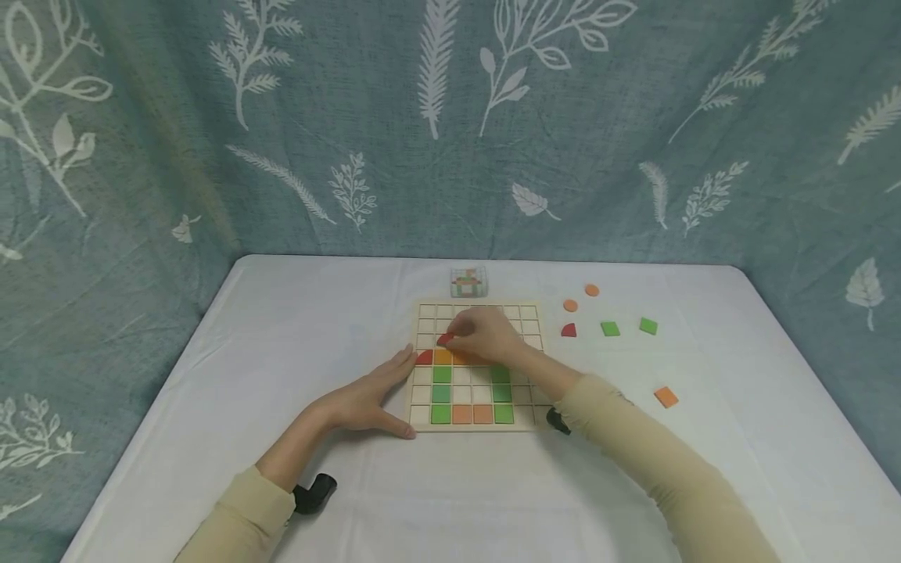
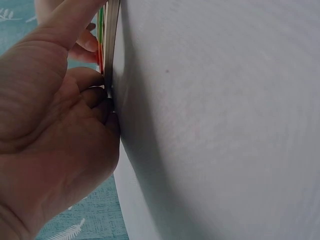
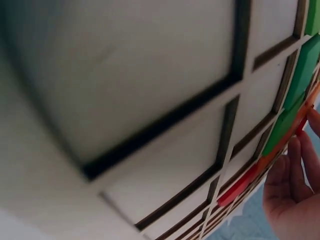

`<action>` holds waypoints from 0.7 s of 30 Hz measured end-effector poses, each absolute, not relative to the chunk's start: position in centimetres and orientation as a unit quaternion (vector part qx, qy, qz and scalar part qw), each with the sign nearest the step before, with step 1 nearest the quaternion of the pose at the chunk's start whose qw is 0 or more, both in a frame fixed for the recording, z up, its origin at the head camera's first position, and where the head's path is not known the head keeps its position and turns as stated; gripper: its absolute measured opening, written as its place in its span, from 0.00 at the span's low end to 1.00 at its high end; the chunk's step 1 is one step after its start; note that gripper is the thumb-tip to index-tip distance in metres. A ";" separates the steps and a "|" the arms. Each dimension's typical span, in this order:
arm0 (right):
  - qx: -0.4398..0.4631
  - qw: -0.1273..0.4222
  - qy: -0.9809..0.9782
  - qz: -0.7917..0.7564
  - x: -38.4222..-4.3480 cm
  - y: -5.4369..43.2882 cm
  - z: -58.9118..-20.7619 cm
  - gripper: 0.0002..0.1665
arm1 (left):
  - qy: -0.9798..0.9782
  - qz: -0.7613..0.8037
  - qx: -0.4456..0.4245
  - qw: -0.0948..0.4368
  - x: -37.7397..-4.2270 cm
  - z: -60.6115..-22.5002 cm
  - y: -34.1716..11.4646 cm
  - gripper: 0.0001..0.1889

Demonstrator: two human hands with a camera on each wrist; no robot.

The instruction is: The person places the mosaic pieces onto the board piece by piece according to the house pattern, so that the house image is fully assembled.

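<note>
**Red piece [image 1: 445,339] is hovering over the grid**

The right hand [image 1: 486,332] is pinching the red piece between thumb and fingers, just beyond an orange tile [image 1: 442,357] on the gridded board [image 1: 461,393]; the left hand [image 1: 362,403], thumb spread wide from its fingers, is touching the board's left edge; squaring the piece with the grid, lowering it flat and bracing the board should be preventing any knock to the orange tile.

grid board [image 1: 461,394]: matt wood | green tile [image 1: 610,328]: smooth, matt | tablecloth [image 1: 450,496]: matt cloth | curtain [image 1: 394,86]: woven cloth
</note>
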State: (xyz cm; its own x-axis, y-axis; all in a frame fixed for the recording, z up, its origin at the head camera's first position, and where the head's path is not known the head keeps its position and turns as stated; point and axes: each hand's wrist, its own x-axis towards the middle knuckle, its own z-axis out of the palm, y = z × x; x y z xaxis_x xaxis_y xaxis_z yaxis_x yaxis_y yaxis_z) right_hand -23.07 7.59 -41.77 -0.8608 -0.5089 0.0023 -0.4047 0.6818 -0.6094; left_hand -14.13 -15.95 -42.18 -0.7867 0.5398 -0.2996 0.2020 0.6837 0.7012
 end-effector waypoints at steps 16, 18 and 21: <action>-0.294 0.089 0.911 -0.277 -23.0 7.8 -41.7 0.14 | 0.883 0.334 0.216 0.248 -14.2 -42.0 -16.0 0.62; -0.300 0.091 0.907 -0.279 -22.9 7.9 -41.6 0.14 | 0.883 0.334 0.217 0.247 -14.2 -42.0 -16.0 0.61; -0.280 0.096 0.902 -0.313 -22.6 8.4 -41.4 0.16 | 0.883 0.337 0.216 0.245 -14.2 -42.1 -16.0 0.61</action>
